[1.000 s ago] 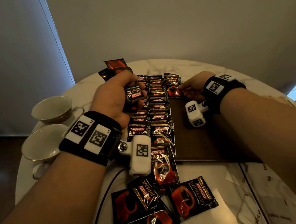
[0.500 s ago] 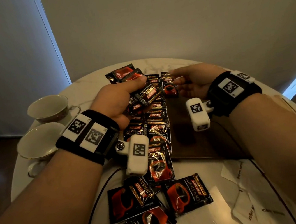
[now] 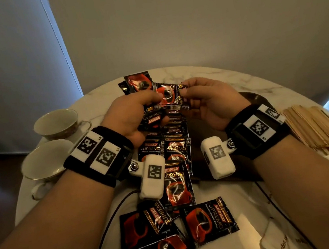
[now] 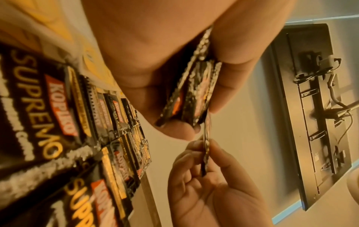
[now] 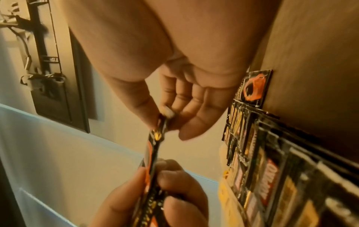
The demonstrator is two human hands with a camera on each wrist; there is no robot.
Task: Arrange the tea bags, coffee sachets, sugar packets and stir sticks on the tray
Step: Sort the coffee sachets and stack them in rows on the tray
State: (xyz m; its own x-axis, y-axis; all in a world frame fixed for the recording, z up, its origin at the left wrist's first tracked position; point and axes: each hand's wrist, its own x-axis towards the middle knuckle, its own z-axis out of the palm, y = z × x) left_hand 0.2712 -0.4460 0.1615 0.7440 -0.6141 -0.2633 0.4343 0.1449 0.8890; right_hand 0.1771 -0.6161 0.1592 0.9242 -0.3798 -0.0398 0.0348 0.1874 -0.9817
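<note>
Coffee sachet (image 3: 167, 94): black and red, raised above the table between both hands, seen edge-on in both wrist views.
Right hand (image 3: 211, 102): thumb and forefinger pinched on the sachet's right edge; remaining fingers loosely curled, touching nothing.
Left hand (image 3: 131, 116): closed around a small bundle of sachets (image 4: 194, 90), thumb pressed on top; top sachet of the bundle shared with the right hand's pinch.
Row of sachets (image 3: 173, 150): overlapping like shingles along the left side of the dark brown tray (image 3: 211, 172), directly under the raised hands, printed KOPIKO SUPREMO.
Loose sachets (image 3: 207, 221): several lying flat on the white marble table (image 3: 226, 78) at the near edge, off the tray, some overlapping.
Far sachets (image 3: 137, 82): a couple sticking up behind the left hand; whether held or lying on the table cannot be told.
Stir sticks (image 3: 314, 127): pale wooden pile on the table, right of the right wrist, apart from the tray.
Teacups (image 3: 54, 124): two, pale, on the table's left side, one behind the other.
White packets (image 3: 279, 243): at the near right edge, partly out of view, print too small to read.
</note>
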